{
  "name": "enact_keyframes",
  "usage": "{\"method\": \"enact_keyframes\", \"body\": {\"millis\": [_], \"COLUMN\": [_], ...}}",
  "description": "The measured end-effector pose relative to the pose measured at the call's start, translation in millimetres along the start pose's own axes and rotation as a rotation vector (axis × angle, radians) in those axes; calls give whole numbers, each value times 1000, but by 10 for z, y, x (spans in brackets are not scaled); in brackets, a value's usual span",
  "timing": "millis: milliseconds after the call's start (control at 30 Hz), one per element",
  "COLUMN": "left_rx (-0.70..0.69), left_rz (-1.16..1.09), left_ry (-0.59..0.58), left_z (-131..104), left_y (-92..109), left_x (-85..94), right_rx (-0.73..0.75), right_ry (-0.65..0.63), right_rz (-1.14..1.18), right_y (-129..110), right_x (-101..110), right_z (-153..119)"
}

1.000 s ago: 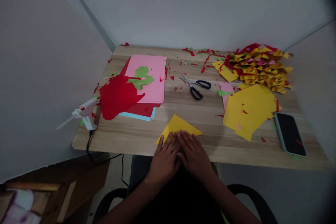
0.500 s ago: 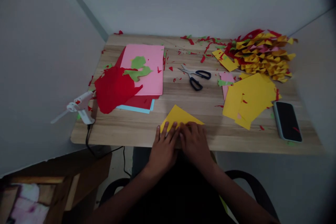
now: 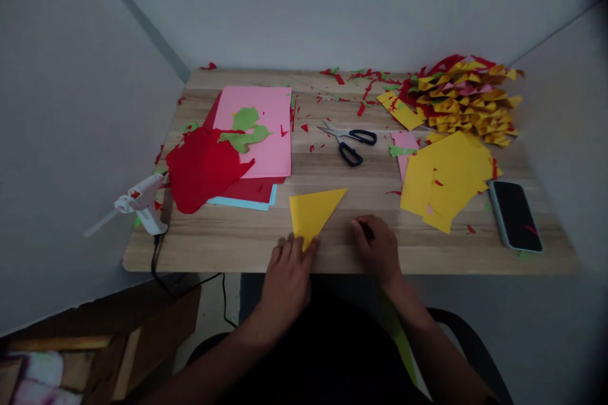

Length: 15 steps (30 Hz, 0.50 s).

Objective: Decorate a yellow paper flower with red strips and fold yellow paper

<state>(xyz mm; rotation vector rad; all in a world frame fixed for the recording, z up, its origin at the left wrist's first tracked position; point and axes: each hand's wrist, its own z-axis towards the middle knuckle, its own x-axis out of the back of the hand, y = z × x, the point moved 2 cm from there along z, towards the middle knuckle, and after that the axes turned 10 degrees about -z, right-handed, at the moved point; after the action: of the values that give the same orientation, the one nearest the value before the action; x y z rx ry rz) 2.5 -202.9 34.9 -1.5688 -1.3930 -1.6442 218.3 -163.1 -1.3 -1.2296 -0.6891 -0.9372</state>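
Note:
A folded yellow paper triangle (image 3: 313, 212) lies near the table's front edge, one corner pointing up to the right. My left hand (image 3: 289, 266) grips its lower corner between thumb and fingers. To the right, my right hand (image 3: 377, 243) is apart from the paper, its fingers curled in, with nothing visible in them. Beyond the triangle, scissors (image 3: 349, 140) with dark handles lie with their blades slightly parted.
Pink sheets (image 3: 266, 152), a red cutout (image 3: 202, 168) and a white glue gun (image 3: 145, 202) are on the left. Yellow sheets (image 3: 446, 177), a phone (image 3: 515, 215) and a folded yellow paper piece (image 3: 475, 101) are on the right. Scraps litter the table (image 3: 237, 253).
The yellow triangle has turned, and its long side now faces lower right. My right hand has left the paper and moved right; my left hand has closed on the lower corner.

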Motion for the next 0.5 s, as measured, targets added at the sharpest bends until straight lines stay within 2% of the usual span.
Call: {"method": "enact_keyframes", "body": {"millis": [100, 167, 233, 367, 500], "left_rx": [-120, -203, -261, -274, -278], "left_rz": [-129, -182, -182, -150, -145], "left_ry": [-61, -94, -59, 114, 150], "left_z": [273, 524, 814, 1447, 1995], "left_y": [115, 74, -49, -386, -612], "left_x": [76, 101, 107, 132, 269], "right_rx": [15, 72, 118, 125, 129], "right_ry": [12, -13, -41, -21, 28], "right_rz": [-26, -61, -75, -29, 87], "right_y": [-72, -113, -130, -149, -206], "right_x": [-90, -165, -241, -390, -525], "right_z": [151, 296, 479, 950, 1436]}}
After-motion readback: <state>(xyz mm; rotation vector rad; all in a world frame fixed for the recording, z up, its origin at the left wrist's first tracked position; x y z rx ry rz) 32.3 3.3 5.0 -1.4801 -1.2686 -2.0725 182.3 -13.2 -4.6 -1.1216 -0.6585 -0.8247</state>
